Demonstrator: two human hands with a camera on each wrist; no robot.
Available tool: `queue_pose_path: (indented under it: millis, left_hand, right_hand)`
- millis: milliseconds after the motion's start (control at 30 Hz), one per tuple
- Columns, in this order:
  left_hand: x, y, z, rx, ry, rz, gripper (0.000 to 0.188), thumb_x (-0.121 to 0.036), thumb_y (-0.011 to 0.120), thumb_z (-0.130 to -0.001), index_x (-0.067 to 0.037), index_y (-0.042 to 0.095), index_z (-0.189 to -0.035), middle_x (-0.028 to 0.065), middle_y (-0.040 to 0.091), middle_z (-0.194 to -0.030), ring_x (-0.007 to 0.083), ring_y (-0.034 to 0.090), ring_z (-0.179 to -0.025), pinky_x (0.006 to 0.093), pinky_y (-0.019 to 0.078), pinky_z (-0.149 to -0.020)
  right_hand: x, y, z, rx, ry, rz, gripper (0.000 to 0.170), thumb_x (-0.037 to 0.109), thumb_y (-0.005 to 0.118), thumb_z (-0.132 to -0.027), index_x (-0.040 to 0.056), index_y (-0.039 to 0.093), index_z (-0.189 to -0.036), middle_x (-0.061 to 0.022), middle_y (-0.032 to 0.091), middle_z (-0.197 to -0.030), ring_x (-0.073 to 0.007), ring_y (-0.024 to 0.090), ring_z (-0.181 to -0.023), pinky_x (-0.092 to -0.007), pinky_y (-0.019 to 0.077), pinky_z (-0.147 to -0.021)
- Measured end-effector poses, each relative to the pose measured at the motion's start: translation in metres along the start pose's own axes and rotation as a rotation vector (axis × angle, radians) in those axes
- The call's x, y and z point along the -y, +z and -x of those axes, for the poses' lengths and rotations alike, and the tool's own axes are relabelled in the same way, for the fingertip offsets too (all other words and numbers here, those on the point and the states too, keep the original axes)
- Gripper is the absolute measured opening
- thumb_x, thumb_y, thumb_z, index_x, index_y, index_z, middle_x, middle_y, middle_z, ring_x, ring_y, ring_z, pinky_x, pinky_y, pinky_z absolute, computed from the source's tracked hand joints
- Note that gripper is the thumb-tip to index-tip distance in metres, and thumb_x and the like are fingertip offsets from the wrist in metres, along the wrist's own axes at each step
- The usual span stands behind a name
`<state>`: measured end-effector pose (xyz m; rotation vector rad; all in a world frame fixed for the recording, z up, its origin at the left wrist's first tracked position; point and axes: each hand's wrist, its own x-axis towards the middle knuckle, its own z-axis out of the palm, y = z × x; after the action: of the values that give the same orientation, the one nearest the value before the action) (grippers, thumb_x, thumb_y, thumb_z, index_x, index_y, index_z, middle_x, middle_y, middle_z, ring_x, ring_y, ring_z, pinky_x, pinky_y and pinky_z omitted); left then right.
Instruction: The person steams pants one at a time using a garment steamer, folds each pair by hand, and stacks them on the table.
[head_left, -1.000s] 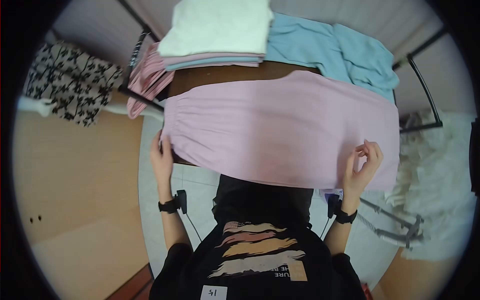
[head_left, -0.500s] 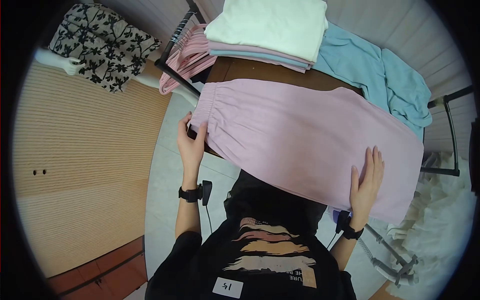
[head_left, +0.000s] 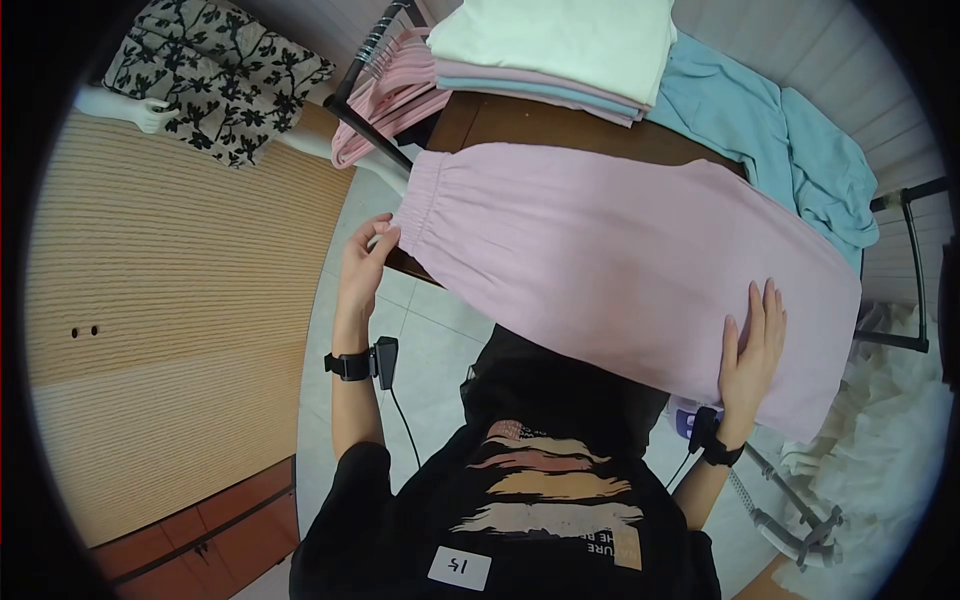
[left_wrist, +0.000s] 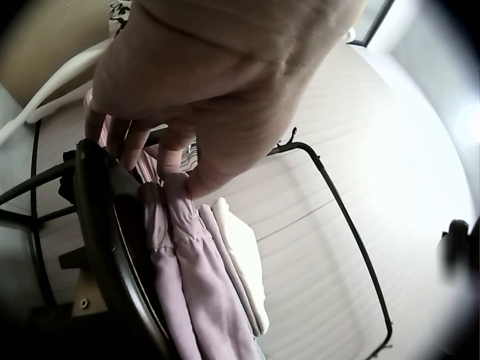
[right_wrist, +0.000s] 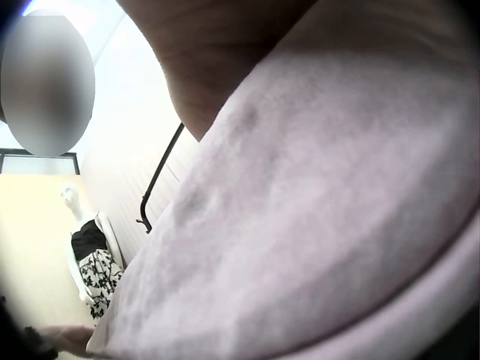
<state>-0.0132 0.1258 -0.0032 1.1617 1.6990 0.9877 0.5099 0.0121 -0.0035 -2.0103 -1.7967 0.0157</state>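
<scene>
Pink trousers (head_left: 600, 250) lie folded lengthwise across the dark table, their gathered elastic waistband (head_left: 420, 205) at the left. My left hand (head_left: 362, 262) pinches the near corner of the waistband between thumb and fingers; in the left wrist view the hand (left_wrist: 217, 82) grips the waistband edge (left_wrist: 178, 196) beside the dark table edge. My right hand (head_left: 752, 358) rests flat on the right part of the trousers, fingers extended. In the right wrist view the pink cloth (right_wrist: 300, 202) fills most of the picture, with part of the hand (right_wrist: 217, 60) above it.
A stack of folded clothes (head_left: 550, 50), white on top, stands at the table's back. Blue cloth (head_left: 720, 110) lies to its right. Pink hangers (head_left: 405, 85) hang on a black rail (head_left: 368, 133) at the left, near a mannequin's patterned skirt (head_left: 220, 75). White ruffled fabric (head_left: 870, 440) is at the right.
The left hand has shifted to the waistband's corner and now pinches it. The right hand, loosely curled and raised at first, lies flat on the cloth. The head view has turned.
</scene>
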Motion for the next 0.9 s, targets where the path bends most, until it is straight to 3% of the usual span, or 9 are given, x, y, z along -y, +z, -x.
queue_pose_path:
  millis: [100, 267, 300, 367, 500, 700, 767, 833, 900]
  left_hand:
    - [0.003, -0.001, 0.0, -0.048, 0.087, -0.143, 0.029, -0.027, 0.077, -0.094, 0.0, 0.07, -0.1, 0.0179, 0.065, -0.138, 0.0284, 0.061, -0.125, 0.0411, 0.0414, -0.109]
    - [-0.003, 0.014, 0.005, -0.195, 0.538, -0.749, 0.037, -0.023, 0.086, -0.083, 0.001, 0.064, -0.102, 0.0196, 0.065, -0.101, 0.0336, 0.063, -0.091, 0.0441, 0.0511, -0.08]
    - [-0.017, 0.026, 0.015, -0.175, 0.549, -0.718, 0.037, -0.023, 0.086, -0.083, 0.001, 0.064, -0.102, 0.0196, 0.065, -0.101, 0.0336, 0.063, -0.091, 0.0441, 0.0511, -0.08]
    - [-0.042, 0.043, 0.033, -0.139, 0.305, -0.65, 0.04, -0.018, 0.085, -0.083, 0.001, 0.062, -0.11, 0.0182, 0.062, -0.099, 0.0292, 0.063, -0.082, 0.0409, 0.0522, -0.072]
    - [-0.028, 0.055, 0.034, -0.207, 0.354, -0.606, 0.042, -0.015, 0.085, -0.084, 0.0, 0.061, -0.116, 0.0165, 0.061, -0.1, 0.0232, 0.063, -0.075, 0.035, 0.0518, -0.066]
    - [-0.01, 0.065, 0.026, -0.211, 0.166, 0.142, 0.025, -0.01, 0.076, -0.095, 0.001, 0.061, -0.112, 0.0069, 0.061, -0.104, 0.0125, 0.063, -0.082, 0.0274, 0.0512, -0.069]
    - [-0.012, 0.075, 0.029, -0.264, 0.211, 0.206, 0.031, -0.005, 0.074, -0.095, -0.001, 0.057, -0.119, 0.0082, 0.064, -0.105, 0.0135, 0.064, -0.087, 0.0268, 0.051, -0.074]
    - [-0.027, 0.087, 0.035, -0.34, 0.081, 0.57, 0.047, -0.002, 0.075, -0.094, -0.004, 0.048, -0.132, 0.0052, 0.064, -0.1, 0.0102, 0.058, -0.086, 0.0272, 0.0476, -0.078]
    - [-0.028, 0.089, 0.03, -0.313, 0.028, 0.671, 0.064, -0.002, 0.077, -0.092, -0.003, 0.037, -0.142, 0.0052, 0.063, -0.101, 0.0117, 0.058, -0.088, 0.0302, 0.048, -0.086]
  right_hand:
    - [0.001, 0.001, -0.001, 0.006, -0.01, 0.001, 0.053, 0.017, 0.064, -0.099, 0.0063, 0.054, -0.149, -0.017, 0.046, -0.16, -0.0374, 0.039, -0.15, -0.0533, 0.0262, -0.125]
    - [0.0, -0.005, 0.005, 0.015, 0.012, 0.072, 0.057, 0.022, 0.065, -0.099, 0.0079, 0.051, -0.152, -0.0188, 0.043, -0.161, -0.0386, 0.038, -0.15, -0.0551, 0.0249, -0.125]
    - [0.001, -0.007, 0.006, 0.021, 0.012, 0.087, 0.059, 0.023, 0.066, -0.099, 0.0087, 0.049, -0.153, -0.0188, 0.042, -0.162, -0.0389, 0.037, -0.151, -0.0558, 0.024, -0.125]
    - [-0.006, -0.011, 0.013, 0.024, 0.02, 0.115, 0.061, 0.025, 0.066, -0.099, 0.0094, 0.048, -0.155, -0.0189, 0.04, -0.163, -0.0392, 0.036, -0.151, -0.0565, 0.0231, -0.125]
    - [-0.02, -0.013, 0.024, 0.02, 0.094, 0.17, 0.06, 0.03, 0.062, -0.101, 0.0111, 0.046, -0.156, -0.019, 0.038, -0.164, -0.0398, 0.034, -0.152, -0.0572, 0.0211, -0.126]
    - [-0.102, -0.027, 0.031, 0.003, 0.047, 0.316, 0.056, 0.028, 0.049, -0.106, 0.0124, 0.042, -0.16, -0.0222, 0.035, -0.165, -0.0401, 0.031, -0.153, -0.057, 0.0193, -0.126]
    - [-0.131, -0.034, 0.029, -0.14, 0.125, 0.349, 0.057, 0.03, 0.045, -0.108, 0.014, 0.038, -0.162, -0.0207, 0.031, -0.168, -0.0384, 0.028, -0.156, -0.0561, 0.0168, -0.127]
    - [-0.134, -0.032, 0.03, -0.114, 0.122, 0.367, 0.058, 0.032, 0.043, -0.109, 0.015, 0.035, -0.164, -0.0189, 0.029, -0.169, -0.0377, 0.025, -0.157, -0.0554, 0.0158, -0.127]
    - [-0.132, -0.029, 0.028, -0.097, 0.129, 0.399, 0.059, 0.034, 0.041, -0.109, 0.016, 0.032, -0.165, -0.0171, 0.027, -0.171, -0.0369, 0.023, -0.158, -0.0548, 0.0148, -0.127]
